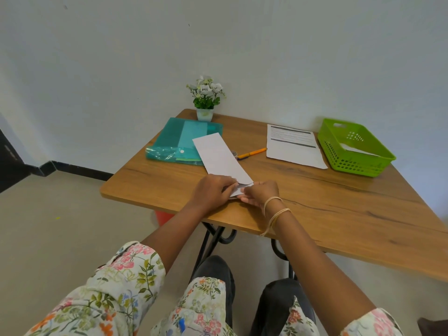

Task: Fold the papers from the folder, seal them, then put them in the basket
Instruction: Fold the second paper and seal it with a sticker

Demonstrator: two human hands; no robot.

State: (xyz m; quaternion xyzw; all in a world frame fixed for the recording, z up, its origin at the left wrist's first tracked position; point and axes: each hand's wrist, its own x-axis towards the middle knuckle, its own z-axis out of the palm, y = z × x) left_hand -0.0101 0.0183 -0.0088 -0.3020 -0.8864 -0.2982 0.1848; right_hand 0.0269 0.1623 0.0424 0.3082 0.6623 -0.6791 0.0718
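Pinching the near end of the long, narrow folded paper (221, 155), both hands' fingers (229, 184) grip it.

Bare tabletop (339, 209) lay open right of the hands, up to the green basket (355, 147). The printed sheet (293, 147), orange pen (252, 153) and teal folder (180, 139) crowded the far side.

folded paper (221, 155): long white strip, flat | folder (179, 141): teal | basket (356, 151): green
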